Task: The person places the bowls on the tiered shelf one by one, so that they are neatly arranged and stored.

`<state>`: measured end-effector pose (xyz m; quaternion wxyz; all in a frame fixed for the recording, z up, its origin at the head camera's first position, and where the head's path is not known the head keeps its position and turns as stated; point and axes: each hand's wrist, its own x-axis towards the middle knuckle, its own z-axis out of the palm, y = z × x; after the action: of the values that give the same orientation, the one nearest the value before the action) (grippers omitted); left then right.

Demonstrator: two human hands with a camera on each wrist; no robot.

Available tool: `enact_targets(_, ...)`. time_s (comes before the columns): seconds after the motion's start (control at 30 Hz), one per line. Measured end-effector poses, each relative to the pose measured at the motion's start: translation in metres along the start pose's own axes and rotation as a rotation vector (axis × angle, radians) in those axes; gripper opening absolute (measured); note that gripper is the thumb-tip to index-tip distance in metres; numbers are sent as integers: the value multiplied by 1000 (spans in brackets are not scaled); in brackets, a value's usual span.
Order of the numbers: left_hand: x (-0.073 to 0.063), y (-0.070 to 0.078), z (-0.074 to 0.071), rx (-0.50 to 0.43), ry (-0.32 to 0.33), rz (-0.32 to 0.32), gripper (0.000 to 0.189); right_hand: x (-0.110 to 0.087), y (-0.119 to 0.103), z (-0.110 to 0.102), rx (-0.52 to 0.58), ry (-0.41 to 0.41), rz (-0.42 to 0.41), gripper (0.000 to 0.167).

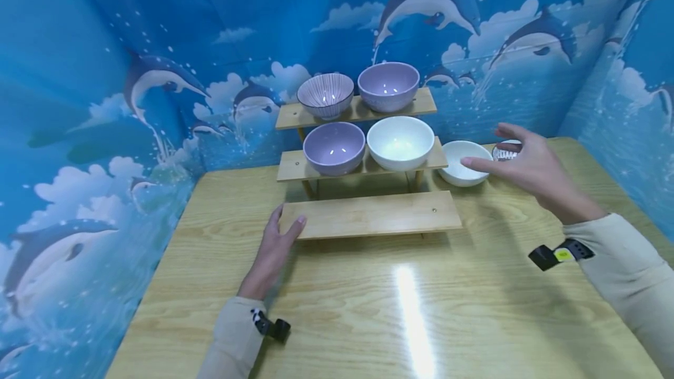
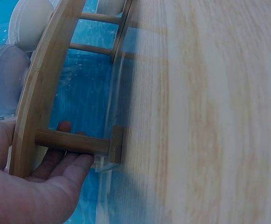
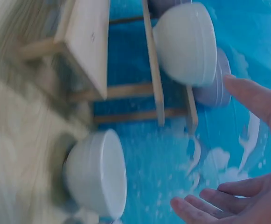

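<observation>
A three-tier wooden display stand (image 1: 368, 215) stands on the table. My left hand (image 1: 271, 253) grips the left end of its lowest board, thumb on top and fingers curled underneath beside a leg (image 2: 74, 141). My right hand (image 1: 542, 171) is raised at the right, fingers spread and holding nothing. Nearest to it, a white bowl (image 1: 462, 173) sits on the table right of the stand. Behind that hand is a partly hidden patterned bowl (image 1: 504, 153). A purple bowl (image 1: 334, 151) and a white bowl (image 1: 400, 144) occupy the middle tier.
On the top tier are a striped bowl (image 1: 325, 97) and a lavender bowl (image 1: 388, 88). The lowest board bears no bowl. A blue dolphin-print backdrop (image 1: 316, 28) encloses the wooden table (image 1: 337, 297) at the back and sides.
</observation>
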<state>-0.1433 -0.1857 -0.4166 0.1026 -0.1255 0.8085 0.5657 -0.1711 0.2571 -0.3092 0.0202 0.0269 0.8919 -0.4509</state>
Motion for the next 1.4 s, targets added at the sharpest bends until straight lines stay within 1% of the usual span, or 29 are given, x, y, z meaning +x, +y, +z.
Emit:
enact_targets(0.17,-1,-1,-2,-5,-12,10,97,-4,27,-13,14,51,0,112)
enact_targets(0.3,-1,-1,-3,-5,-7,12,96,-4,46,-21,-15,86,7,113)
enact_targets(0.57,-1,-3,-3,-7,1,49,94,-3,78,-30,-18,114,72,117)
enact_targets(0.63,-1,-3,-3,-9,1,51,93,-1,84,-32,-27,120,90,120)
enact_targets(0.7,-1,-3,-3,-8,1,52,93,1,90,-33,-40,125,111,123)
enact_targets(0.83,-1,-2,-3,-5,1,49,93,5,100,-34,-32,129,138,126)
enact_targets(1.1,-1,-2,-2,5,0,40,94,18,118,-32,36,116,134,127)
enact_targets(1.3,0,-2,-2,0,1,34,94,30,124,-27,-1,138,134,122)
enact_targets(1.4,-1,-3,-2,-6,0,32,95,36,125,-25,-7,142,139,125)
